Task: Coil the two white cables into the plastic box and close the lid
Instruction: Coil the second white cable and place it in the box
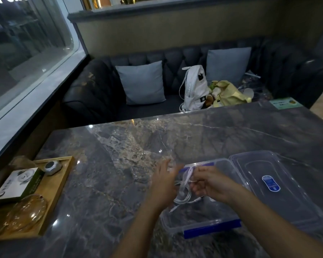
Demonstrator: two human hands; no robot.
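Observation:
A clear plastic box (203,223) with blue latches stands open on the marble table, its lid (280,185) lying flat to the right. A white cable (185,197) hangs in loose loops over the box's left half. My right hand (211,183) pinches the cable's upper strands between thumb and fingers. My left hand (164,185) sits just left of the loops, fingers spread and blurred, touching the cable's side. I cannot tell whether one or two cables make up the bundle.
A wooden tray (50,198) at the left table edge carries a small box (19,185), a silver round object (51,167) and an amber glass dish (24,213). Beyond the table is a dark sofa with cushions, a white backpack (195,88) and a yellow bag (229,94).

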